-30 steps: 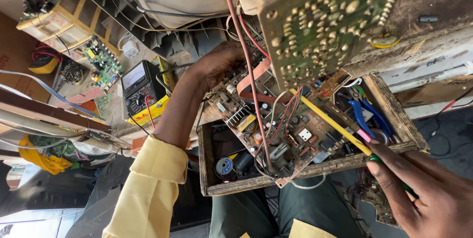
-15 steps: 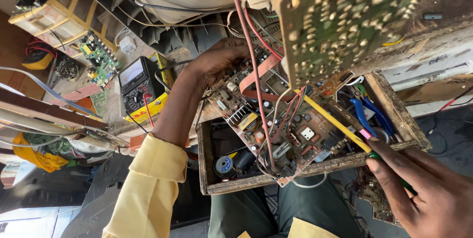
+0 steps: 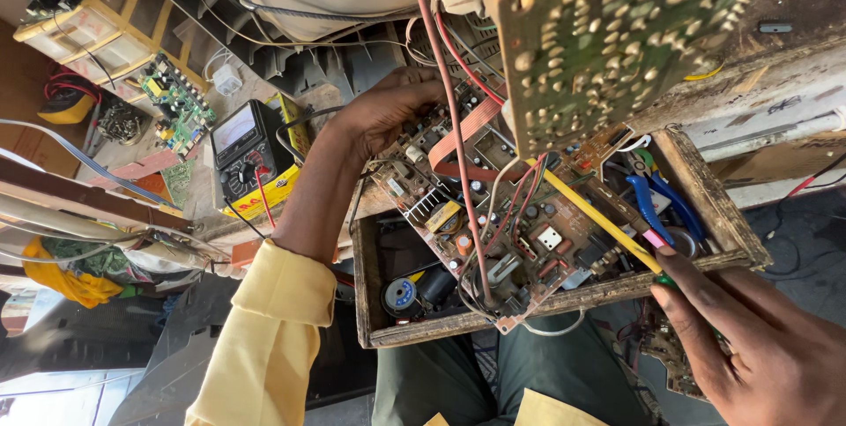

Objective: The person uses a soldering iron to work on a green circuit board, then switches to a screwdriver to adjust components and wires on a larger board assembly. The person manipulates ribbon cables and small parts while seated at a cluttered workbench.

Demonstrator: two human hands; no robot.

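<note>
Unmoved, right hand (image 3: 775,347) fingers pinch yellow tool (image 3: 599,222) over circuit board (image 3: 493,214).

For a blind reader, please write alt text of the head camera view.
A left hand grips the far edge of a circuit board tilted over a wooden tray, while the right hand points a yellow screwdriver at it. A multimeter lies to the left.

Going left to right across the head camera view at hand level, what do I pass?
Multimeter → left hand → brown circuit board → yellow screwdriver shaft → blue-handled pliers → right hand.
</note>
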